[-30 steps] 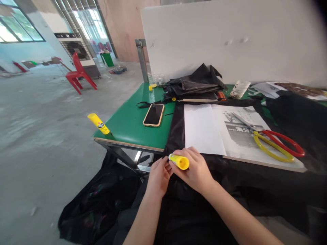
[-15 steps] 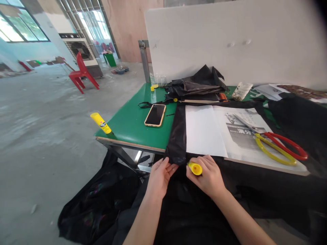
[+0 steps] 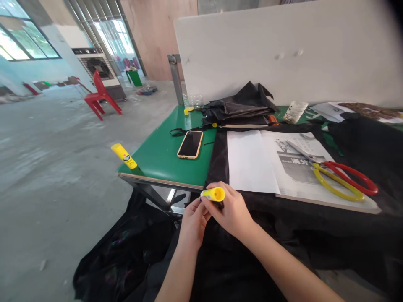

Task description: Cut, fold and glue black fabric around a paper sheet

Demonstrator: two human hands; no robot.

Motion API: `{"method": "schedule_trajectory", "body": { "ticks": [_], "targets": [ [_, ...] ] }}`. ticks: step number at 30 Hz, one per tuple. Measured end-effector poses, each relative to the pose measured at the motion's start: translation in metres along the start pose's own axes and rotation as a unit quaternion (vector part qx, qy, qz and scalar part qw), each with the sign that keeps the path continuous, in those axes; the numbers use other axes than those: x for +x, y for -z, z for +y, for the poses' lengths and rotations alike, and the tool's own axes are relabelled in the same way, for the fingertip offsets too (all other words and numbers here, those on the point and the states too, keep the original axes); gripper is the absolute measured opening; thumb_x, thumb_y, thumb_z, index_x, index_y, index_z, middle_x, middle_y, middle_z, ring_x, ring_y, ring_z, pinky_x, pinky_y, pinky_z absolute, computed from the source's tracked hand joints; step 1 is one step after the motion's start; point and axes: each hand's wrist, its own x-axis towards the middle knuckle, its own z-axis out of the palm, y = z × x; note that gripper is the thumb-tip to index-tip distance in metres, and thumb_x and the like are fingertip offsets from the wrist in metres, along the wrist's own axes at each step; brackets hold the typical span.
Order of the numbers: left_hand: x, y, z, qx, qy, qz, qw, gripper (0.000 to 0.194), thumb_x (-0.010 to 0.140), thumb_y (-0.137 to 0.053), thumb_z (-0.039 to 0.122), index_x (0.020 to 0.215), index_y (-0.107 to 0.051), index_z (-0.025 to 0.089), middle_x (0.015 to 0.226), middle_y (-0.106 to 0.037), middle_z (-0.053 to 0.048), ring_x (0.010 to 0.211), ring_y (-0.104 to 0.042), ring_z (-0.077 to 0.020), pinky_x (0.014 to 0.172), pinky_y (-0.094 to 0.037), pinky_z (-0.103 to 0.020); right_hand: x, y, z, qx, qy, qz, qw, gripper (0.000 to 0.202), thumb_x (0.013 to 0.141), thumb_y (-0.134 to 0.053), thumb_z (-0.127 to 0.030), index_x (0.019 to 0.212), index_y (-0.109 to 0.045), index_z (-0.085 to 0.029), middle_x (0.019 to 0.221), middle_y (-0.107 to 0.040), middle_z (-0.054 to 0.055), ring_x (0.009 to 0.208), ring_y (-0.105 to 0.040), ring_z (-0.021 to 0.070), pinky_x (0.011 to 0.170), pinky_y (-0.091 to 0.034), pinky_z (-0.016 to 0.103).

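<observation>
My right hand (image 3: 231, 207) is wrapped round a yellow glue stick (image 3: 214, 194), its round base turned towards me. The other end is hidden by my fingers. Just to the left, my left hand (image 3: 194, 220) pinches the edge of a strip of black cloth (image 3: 218, 161) at the table's front edge. The two hands touch or nearly touch. Beside the strip lies an open book (image 3: 252, 161) with blank and printed pages. Scissors (image 3: 333, 172) with red and yellow handles rest on its right page. A second yellow glue stick (image 3: 124, 156) stands tilted at the table's left corner.
On the green table (image 3: 160, 161) lies a phone (image 3: 190, 144). Behind the book are a pile of black cloth (image 3: 242, 105) and a clear plastic pack (image 3: 295, 112). A white board (image 3: 252, 54) closes off the back. A red chair (image 3: 100, 96) stands on the floor at left.
My right hand has moved left and slightly up with the glue stick, over the black strip and close to my left hand. My left hand keeps its pinch on the cloth.
</observation>
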Motion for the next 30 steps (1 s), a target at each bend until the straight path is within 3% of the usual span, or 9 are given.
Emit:
{"method": "schedule_trajectory", "body": {
  "ticks": [6,13,17,21,25,30],
  "targets": [
    [-0.005,-0.008,0.005,0.025,-0.019,0.019,0.999,0.019,0.068,-0.07,0.021,0.085,-0.068,0.012,0.079,-0.069,-0.006,0.081,-0.066,-0.0192,0.074,-0.05,-0.027,-0.002,-0.005,0.015,-0.112,0.095,-0.047,0.988,0.015,0.084,-0.05,-0.024,0.098,-0.051,-0.017,0.079,-0.058,0.005,0.074,-0.052,0.0194,0.071,-0.043,0.035],
    [-0.003,-0.007,-0.003,-0.017,0.001,0.064,0.998,0.021,0.065,-0.072,0.02,0.084,-0.067,0.013,0.078,-0.07,-0.005,0.072,-0.066,-0.0156,0.072,-0.052,-0.028,-0.006,0.004,0.025,-0.126,0.094,-0.021,0.987,0.016,0.085,-0.049,-0.024,0.099,-0.051,-0.017,0.079,-0.058,0.005,0.074,-0.053,0.0195,0.071,-0.043,0.034],
    [-0.001,-0.006,-0.001,-0.028,0.014,0.059,0.998,0.018,0.067,-0.07,0.016,0.083,-0.065,0.011,0.08,-0.07,-0.006,0.071,-0.066,-0.0148,0.078,-0.052,-0.03,-0.006,0.014,0.023,-0.067,0.021,0.059,0.996,0.013,0.082,-0.054,-0.025,0.093,-0.054,-0.018,0.082,-0.061,0.005,0.074,-0.056,0.0187,0.072,-0.045,0.034],
    [0.001,-0.006,-0.003,-0.046,0.015,0.075,0.996,0.017,0.065,-0.07,0.016,0.079,-0.062,0.013,0.079,-0.07,-0.006,0.071,-0.067,-0.0165,0.082,-0.051,-0.035,-0.004,0.032,0.016,0.064,-0.12,0.13,0.982,0.012,0.082,-0.055,-0.029,0.089,-0.056,-0.019,0.081,-0.061,0.003,0.055,-0.052,0.0112,0.052,-0.045,0.025],
    [0.002,-0.007,-0.012,-0.065,0.007,0.11,0.992,0.012,0.065,-0.068,0.017,0.069,-0.057,0.015,0.067,-0.066,-0.003,0.067,-0.066,-0.0168,0.08,-0.052,-0.037,-0.002,0.032,0.005,0.125,-0.123,0.083,0.981,0.016,0.083,-0.053,-0.032,0.094,-0.055,-0.019,0.081,-0.061,0.003,0.053,-0.051,0.01,0.046,-0.043,0.022],
    [-0.002,-0.011,-0.007,-0.034,0.031,0.095,0.994,0.01,0.071,-0.062,0.022,0.076,-0.059,0.015,0.072,-0.064,-0.002,0.071,-0.063,-0.0133,0.066,-0.049,-0.022,-0.002,0.006,0.0,-0.046,0.025,-0.014,0.999,0.012,0.083,-0.051,-0.022,0.093,-0.053,-0.019,0.081,-0.059,0.004,0.073,-0.055,0.017,0.07,-0.045,0.032]
  ]
}}
